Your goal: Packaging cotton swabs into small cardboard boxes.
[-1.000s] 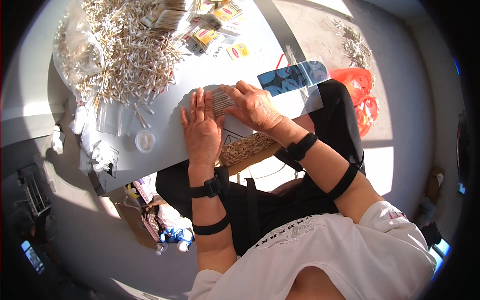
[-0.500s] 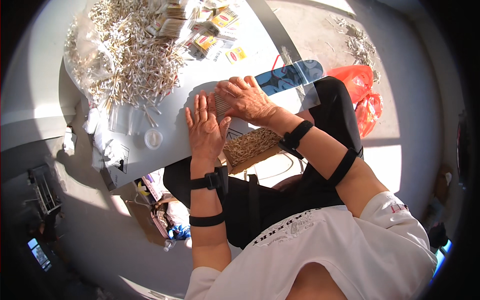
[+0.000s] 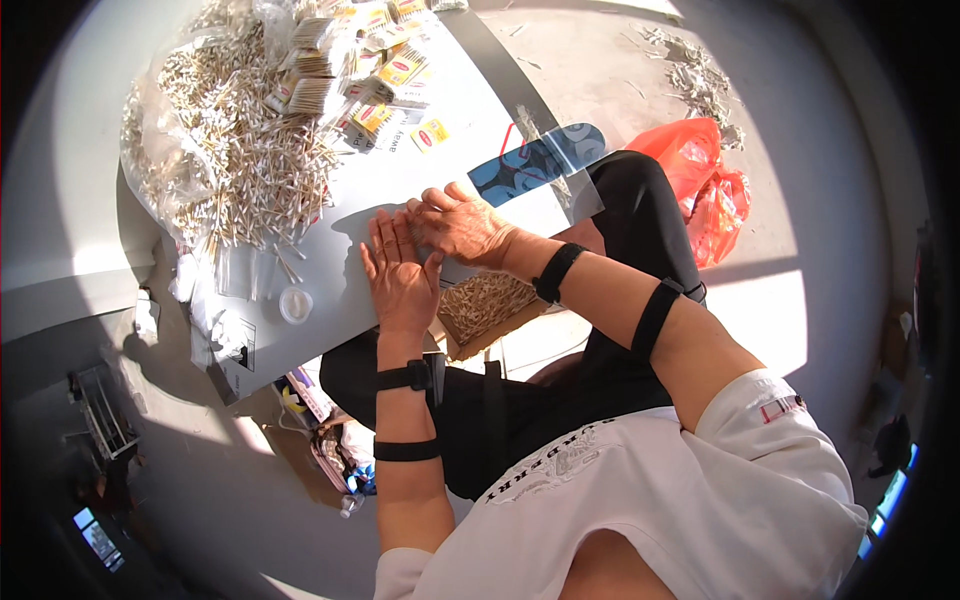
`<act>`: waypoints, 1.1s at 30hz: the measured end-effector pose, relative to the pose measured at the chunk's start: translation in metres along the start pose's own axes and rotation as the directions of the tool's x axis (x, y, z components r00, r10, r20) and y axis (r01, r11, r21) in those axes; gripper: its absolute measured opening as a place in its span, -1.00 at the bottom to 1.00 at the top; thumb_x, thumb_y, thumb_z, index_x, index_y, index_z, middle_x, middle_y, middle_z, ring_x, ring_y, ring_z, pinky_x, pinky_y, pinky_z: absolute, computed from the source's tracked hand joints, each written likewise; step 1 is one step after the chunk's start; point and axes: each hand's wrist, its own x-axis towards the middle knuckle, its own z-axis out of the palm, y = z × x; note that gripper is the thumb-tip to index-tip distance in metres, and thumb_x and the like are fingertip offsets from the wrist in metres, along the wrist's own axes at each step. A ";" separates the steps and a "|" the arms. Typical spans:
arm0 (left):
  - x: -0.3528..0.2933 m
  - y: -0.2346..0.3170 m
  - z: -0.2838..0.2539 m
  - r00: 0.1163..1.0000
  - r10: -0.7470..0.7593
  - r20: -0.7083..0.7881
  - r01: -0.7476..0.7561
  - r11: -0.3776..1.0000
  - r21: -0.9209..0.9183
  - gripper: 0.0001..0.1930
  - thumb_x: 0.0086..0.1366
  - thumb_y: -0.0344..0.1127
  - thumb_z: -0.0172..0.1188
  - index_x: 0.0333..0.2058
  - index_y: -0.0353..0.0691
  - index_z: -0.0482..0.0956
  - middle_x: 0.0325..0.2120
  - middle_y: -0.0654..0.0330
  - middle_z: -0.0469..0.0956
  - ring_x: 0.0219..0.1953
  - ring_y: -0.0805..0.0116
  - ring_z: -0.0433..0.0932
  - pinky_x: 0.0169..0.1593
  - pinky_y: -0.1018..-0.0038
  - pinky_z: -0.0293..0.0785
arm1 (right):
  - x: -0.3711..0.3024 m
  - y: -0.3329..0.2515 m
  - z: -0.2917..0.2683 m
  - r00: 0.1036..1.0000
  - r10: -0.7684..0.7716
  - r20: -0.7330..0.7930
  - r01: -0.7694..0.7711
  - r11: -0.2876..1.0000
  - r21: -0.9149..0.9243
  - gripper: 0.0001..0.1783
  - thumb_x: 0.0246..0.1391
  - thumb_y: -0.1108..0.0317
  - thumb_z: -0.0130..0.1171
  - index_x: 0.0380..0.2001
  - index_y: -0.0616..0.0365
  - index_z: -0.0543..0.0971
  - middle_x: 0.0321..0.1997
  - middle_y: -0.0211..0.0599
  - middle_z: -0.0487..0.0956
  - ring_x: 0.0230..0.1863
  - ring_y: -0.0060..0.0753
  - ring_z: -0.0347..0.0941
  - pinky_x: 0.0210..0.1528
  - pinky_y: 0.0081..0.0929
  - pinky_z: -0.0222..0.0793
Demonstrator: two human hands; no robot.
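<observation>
On the white tabletop [image 3: 330,290], my two hands meet near its front edge. My left hand [image 3: 405,285] lies flat with its fingers stretched out, pointing away from me. Against its fingers rests my right hand [image 3: 465,230], with its fingers curled over a row of cotton swabs. That row is now almost wholly hidden beneath the right hand. A large heap of loose cotton swabs [image 3: 235,150] spreads over the table's far left. Just below my wrists, an open cardboard box [image 3: 487,310] holds many thin swab-like sticks.
Packed swabs with yellow labels [image 3: 402,68] lie at the back. A small round clear container [image 3: 295,305] stands left of my left hand, near clear plastic cases [image 3: 245,272]. A blue patterned strip [image 3: 535,165] crosses the right side. A red plastic bag [image 3: 685,155] sits on the floor.
My right hand has drawn closer to the left, and its fingers have curled, covering the swab row seen between the hands before. The whole view has shifted slightly.
</observation>
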 end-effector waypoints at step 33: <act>0.066 0.114 0.023 0.990 0.116 0.075 -0.118 0.993 0.028 -0.17 0.35 0.26 -0.18 0.40 -0.14 -0.11 0.43 0.09 -0.16 0.47 0.15 -0.23 0.44 0.03 -0.35 | -0.104 0.064 -0.062 0.896 0.333 0.292 -0.362 0.931 0.052 0.37 -0.36 -0.47 0.28 0.39 0.21 0.06 0.50 -0.16 -0.01 0.54 -0.25 -0.30 0.48 0.10 -0.58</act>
